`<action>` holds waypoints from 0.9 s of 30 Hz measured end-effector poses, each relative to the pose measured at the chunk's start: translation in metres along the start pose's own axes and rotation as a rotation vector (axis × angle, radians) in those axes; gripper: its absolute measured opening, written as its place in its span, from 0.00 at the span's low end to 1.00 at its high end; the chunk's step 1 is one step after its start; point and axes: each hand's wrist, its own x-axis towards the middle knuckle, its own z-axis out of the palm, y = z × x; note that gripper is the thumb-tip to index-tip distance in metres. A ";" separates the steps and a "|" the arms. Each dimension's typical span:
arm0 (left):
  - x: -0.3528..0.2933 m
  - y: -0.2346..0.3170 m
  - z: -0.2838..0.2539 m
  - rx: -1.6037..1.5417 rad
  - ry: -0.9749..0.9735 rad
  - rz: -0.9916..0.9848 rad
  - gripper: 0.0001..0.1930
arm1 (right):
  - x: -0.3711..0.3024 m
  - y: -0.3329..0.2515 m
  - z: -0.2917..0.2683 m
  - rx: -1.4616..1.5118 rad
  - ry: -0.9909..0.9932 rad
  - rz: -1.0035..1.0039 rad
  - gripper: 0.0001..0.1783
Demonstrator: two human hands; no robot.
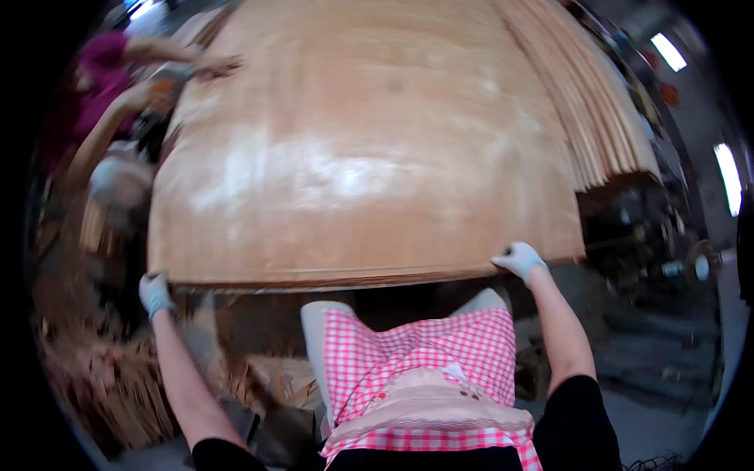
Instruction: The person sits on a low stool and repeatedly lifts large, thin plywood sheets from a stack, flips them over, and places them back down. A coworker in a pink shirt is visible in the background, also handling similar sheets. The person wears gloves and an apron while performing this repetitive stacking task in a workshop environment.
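A large, glossy light-brown wood veneer sheet (369,212) spreads out in front of me, apparently the top of a stack whose layered edge faces me. At its near left corner, my left hand (155,293) in a white glove is closed on the edge. My right hand (520,259), also gloved, pinches the near edge a little short of the right corner. The fingers under the sheet are partly hidden. Both arms reach forward, spread wide apart.
Fanned layers of veneer (581,86) hang over at the right. A co-worker in a purple top (102,71) reaches over the far left edge, blurred by motion. Splintered wood scraps (110,385) lie at lower left. Dark machinery (660,275) stands at right.
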 end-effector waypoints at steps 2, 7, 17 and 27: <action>-0.001 0.009 -0.009 0.347 0.201 -0.026 0.26 | 0.006 -0.009 -0.004 0.052 -0.107 0.029 0.28; -0.173 0.136 0.138 0.164 0.106 0.507 0.31 | -0.001 0.008 0.006 0.107 -0.077 0.003 0.27; -0.513 0.240 0.330 0.532 -0.717 1.073 0.52 | -0.016 0.018 0.004 0.245 -0.099 -0.054 0.23; -0.515 0.246 0.325 0.551 -0.678 0.996 0.55 | 0.004 0.305 -0.050 0.240 0.105 0.135 0.18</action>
